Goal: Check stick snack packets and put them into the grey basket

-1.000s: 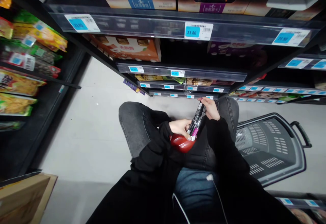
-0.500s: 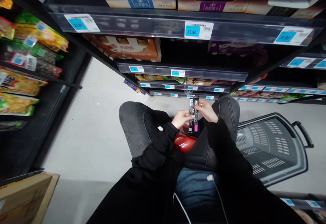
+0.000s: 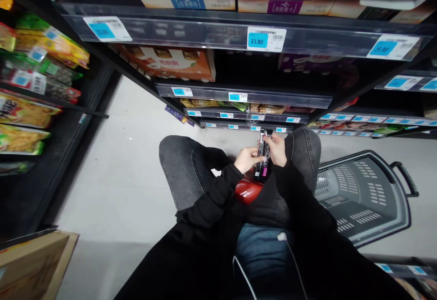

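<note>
**Both hands on a slim dark packet, grey basket alongside**

The grey shopping basket (image 3: 368, 200) sits on the floor at about 4 o'clock from the hands; the part of its perforated inside that shows holds nothing, and the near side is covered by the black sleeve.

The left hand (image 3: 248, 160) and the right hand (image 3: 277, 149) both grip a narrow black packet (image 3: 262, 163) with a pink patch at its lower end, held over the lap between the knees. Its print is too small to read. Fingers cover much of its upper half.

Just below the packet, at 7 o'clock, a glossy red object (image 3: 248, 190) lies on the lap, half hidden by the left sleeve.

At 12 o'clock, a shelf price tag (image 3: 266, 39) reads 23.80; the other tags are blurred.
</note>
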Demonstrator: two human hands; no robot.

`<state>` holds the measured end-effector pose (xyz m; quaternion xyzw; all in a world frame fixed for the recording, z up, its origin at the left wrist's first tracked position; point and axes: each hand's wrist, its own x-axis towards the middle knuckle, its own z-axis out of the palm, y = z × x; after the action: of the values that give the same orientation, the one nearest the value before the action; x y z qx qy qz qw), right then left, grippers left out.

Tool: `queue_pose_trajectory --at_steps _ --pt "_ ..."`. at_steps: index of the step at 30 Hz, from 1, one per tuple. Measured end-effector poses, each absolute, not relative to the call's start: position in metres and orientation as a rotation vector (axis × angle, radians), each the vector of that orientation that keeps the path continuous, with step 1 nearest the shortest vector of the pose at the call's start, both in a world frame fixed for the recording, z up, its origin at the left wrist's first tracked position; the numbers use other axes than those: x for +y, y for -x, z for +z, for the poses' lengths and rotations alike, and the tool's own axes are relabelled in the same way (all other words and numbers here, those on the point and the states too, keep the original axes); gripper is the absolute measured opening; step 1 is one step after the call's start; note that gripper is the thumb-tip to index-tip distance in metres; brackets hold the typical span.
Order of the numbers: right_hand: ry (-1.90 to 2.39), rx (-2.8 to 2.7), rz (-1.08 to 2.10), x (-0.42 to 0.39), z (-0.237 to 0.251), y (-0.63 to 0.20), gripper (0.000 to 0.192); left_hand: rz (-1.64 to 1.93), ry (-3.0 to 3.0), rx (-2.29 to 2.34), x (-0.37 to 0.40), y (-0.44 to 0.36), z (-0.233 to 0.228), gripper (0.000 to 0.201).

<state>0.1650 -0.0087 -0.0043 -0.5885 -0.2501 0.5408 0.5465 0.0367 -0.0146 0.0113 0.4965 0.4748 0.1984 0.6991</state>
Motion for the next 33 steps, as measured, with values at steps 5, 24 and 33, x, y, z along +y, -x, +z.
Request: queue_pose_trajectory --at_steps 5,24,33 --pt "1.36 -0.494 1.338 -0.008 0.003 -0.165 0.024 0.407 -1.191 1.043 -0.02 -0.039 0.008 0.025" --pt "1.347 -1.046 1.655 -0.01 -0.005 -0.153 0.031 0.917 -0.637 1.107 0.007 -0.016 -0.006 0.039" --pt "1.359 -1.092 1.607 -0.012 -0.006 -0.153 0.031 1.155 -0.516 1.196 0.014 -0.011 -0.012 0.035"
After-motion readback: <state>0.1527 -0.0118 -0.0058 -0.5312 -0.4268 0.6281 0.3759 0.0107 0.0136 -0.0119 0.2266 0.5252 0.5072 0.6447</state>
